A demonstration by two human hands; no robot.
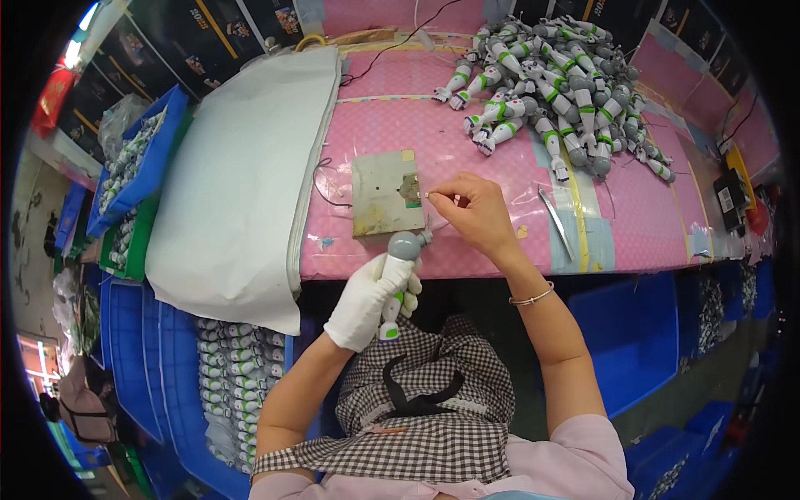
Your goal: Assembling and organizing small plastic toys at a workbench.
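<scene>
My left hand (364, 307), in a white glove, is closed around a toy arm (403, 247) in white and green with a grey ball-shaped upper end. The arm stands tilted at the table's front edge, ball end up. Its lower end pokes out below my fingers. My bare right hand (472, 212) is in a pinch beside the right edge of a worn, pale metal box (379, 196). A tiny pale speck shows at its fingertips, too small to name. On the box's right side is a dark grey patch with a bit of green.
A heap of toy arms (575, 100) covers the back right of the pink table. Metal tweezers (555, 223) lie to the right of my hand. White sheets (237, 167) hang over the left. Blue bins (625, 333) stand below; trays of parts (137, 179) stand far left.
</scene>
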